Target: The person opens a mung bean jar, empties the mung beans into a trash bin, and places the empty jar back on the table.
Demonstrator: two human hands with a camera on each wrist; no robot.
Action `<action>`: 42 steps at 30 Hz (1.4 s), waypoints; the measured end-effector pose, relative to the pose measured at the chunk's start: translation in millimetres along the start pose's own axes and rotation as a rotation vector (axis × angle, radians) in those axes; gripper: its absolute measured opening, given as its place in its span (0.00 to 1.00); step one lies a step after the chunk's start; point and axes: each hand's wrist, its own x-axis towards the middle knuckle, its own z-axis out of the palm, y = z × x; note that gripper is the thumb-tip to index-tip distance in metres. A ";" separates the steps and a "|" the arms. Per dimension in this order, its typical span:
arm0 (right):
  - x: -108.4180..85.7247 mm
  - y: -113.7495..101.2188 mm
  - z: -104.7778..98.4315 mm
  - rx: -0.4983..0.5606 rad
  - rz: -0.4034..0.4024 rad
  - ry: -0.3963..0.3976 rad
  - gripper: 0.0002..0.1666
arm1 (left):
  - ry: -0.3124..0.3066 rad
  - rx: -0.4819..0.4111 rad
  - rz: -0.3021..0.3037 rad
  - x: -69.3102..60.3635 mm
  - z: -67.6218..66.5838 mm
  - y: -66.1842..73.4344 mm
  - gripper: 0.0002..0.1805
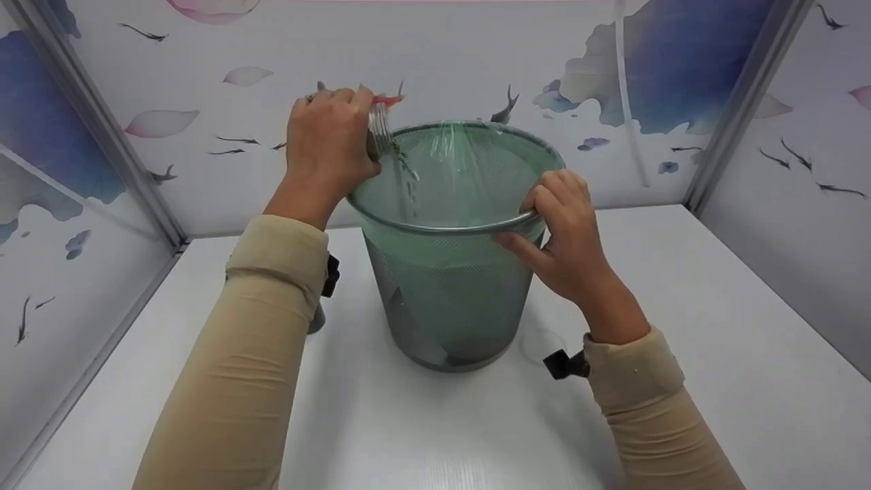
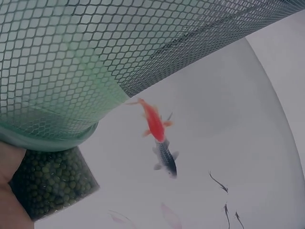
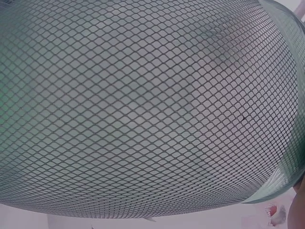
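Note:
My left hand [image 1: 330,139] grips a clear jar [image 1: 380,129] and holds it tilted at the left rim of a mesh waste bin [image 1: 449,306]. Small green beans [image 1: 405,163] spill from the jar's mouth into the bin. Seen from the left wrist, a mass of green beans [image 2: 55,181] still lies inside the jar. A thin green plastic bag [image 1: 469,163] lines the bin and folds over its rim. On the bin's right side, my right hand [image 1: 568,231] holds the rim, thumb outside and fingers over the edge. In the right wrist view, mesh [image 3: 143,105] fills most of the picture.
The bin stands upright on a white table [image 1: 435,429]. Partly hidden behind the left forearm is a dark grey object [image 1: 317,320]. White panels [image 1: 381,41] printed with fish and petals enclose the back and sides, joined by metal posts [image 1: 748,102].

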 end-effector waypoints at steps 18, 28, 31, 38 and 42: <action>-0.2 -0.1 -2.2 -0.005 -0.010 -0.008 0.35 | 0.023 0.057 0.009 -1.1 6.8 4.7 0.34; 1.7 -1.3 0.1 -0.002 0.001 0.006 0.36 | -0.002 0.076 0.021 0.7 3.8 5.0 0.34; 2.5 -1.7 1.1 -0.001 -0.002 0.007 0.36 | -0.002 0.079 0.026 0.3 3.1 4.0 0.33; 1.7 -1.5 1.5 0.003 0.002 0.012 0.37 | -0.013 0.089 0.029 0.3 3.6 4.6 0.34; 1.3 -1.1 0.0 -0.003 0.010 0.005 0.37 | -0.020 0.094 0.025 1.9 3.8 6.6 0.34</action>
